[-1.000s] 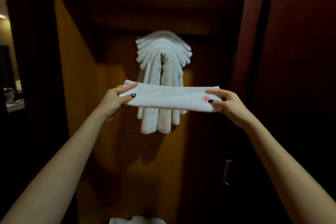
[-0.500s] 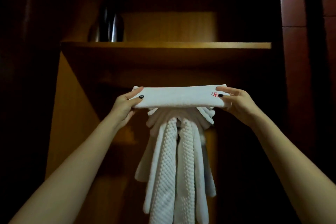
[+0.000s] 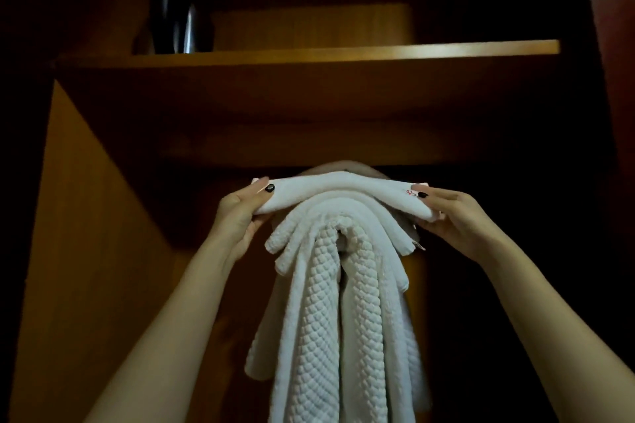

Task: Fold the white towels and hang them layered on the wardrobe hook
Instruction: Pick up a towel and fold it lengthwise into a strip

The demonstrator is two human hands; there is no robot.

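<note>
From the head view, a folded towel (image 3: 343, 186) stretches between both hands and arches over the top of the hung towels (image 3: 336, 319), touching them. The left hand (image 3: 240, 216) pinches its left end, thumb on the front and fingers curled beneath. The right hand (image 3: 453, 216) pinches the other end the same way, its thumb beside a small red mark (image 3: 409, 192). The hook itself is hidden. Above the fingers runs a wooden shelf (image 3: 309, 53) bearing a dark vessel (image 3: 178, 24). A wardrobe side panel (image 3: 79, 251) stands left of the left hand.
</note>
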